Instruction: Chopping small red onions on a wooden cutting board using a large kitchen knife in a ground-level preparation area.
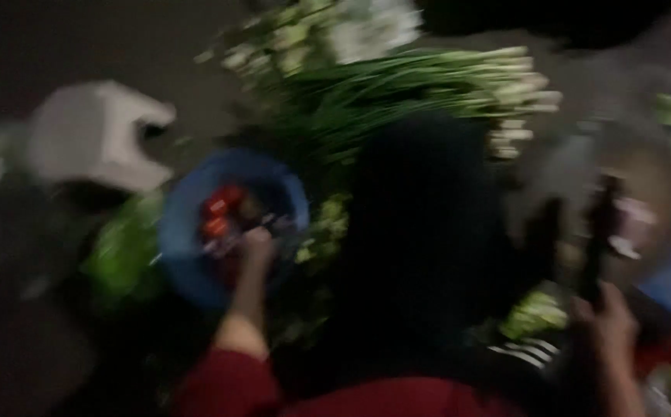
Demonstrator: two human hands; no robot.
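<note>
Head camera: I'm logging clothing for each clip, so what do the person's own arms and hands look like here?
The picture is badly blurred. The left hand is bare, with a dark red sleeve ending at the forearm. The right hand is bare too; no gloves show, and its sleeve cannot be made out.

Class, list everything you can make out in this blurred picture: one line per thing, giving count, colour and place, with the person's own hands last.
Spring onions: one large bundle, green stalks with white ends, top centre.
Basin: one, blue, left of centre.
Red pieces: a few, in the basin; too blurred to identify.
Stool: one, white plastic, upper left.
Leafy greens: one heap, green, left of the basin.
Dark object: one, black, slim, upright, at right.
Left hand: reaching into the basin, red sleeve.
Right hand: holding the dark object, lower right.
</note>
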